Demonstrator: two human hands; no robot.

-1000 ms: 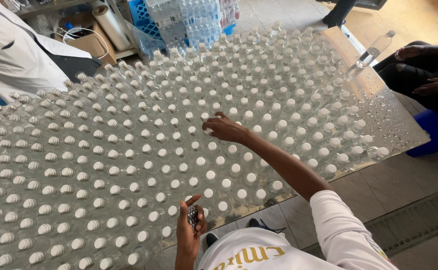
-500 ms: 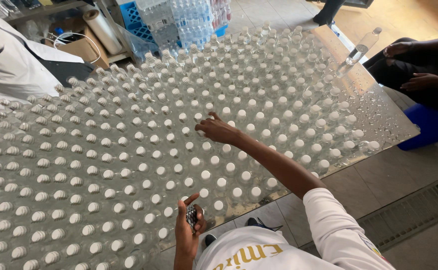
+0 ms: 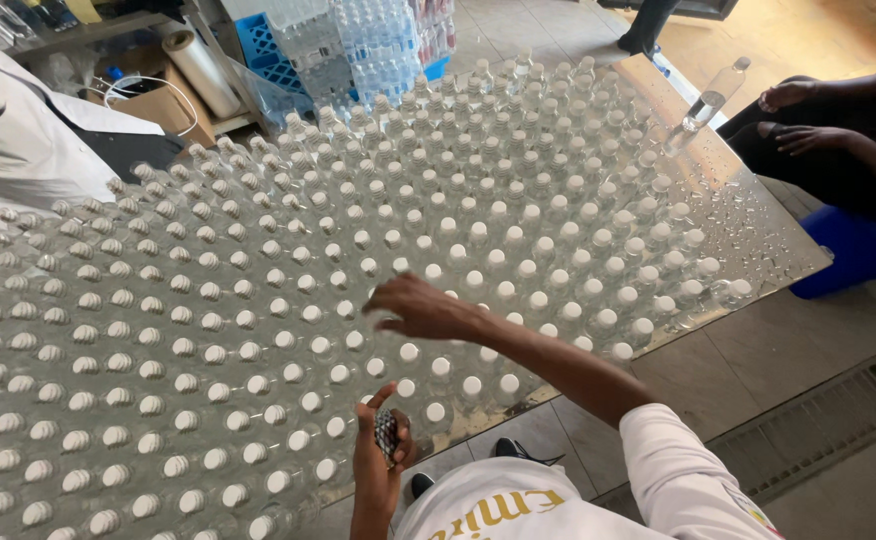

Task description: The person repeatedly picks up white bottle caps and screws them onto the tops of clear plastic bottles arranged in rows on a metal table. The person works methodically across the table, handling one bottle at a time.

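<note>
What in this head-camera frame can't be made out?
- Small dark ridged object in the left hand: too small, fingers partly cover it.
- Right hand fingertips: motion-blurred; contact with the clear white-capped plastic bottles unclear.
- Wet metal table: cut off at the left edge.

We see a shiny metal table (image 3: pixel 758 235) filling most of the frame, its right corner wet with droplets. Grey floor tiles (image 3: pixel 758 360) lie lower right, with a metal floor grate (image 3: pixel 808 420). At the top stand a blue crate (image 3: pixel 273 50), a cardboard box (image 3: pixel 163 105) and a plastic film roll (image 3: pixel 203 70). Warm light falls upper right.
</note>
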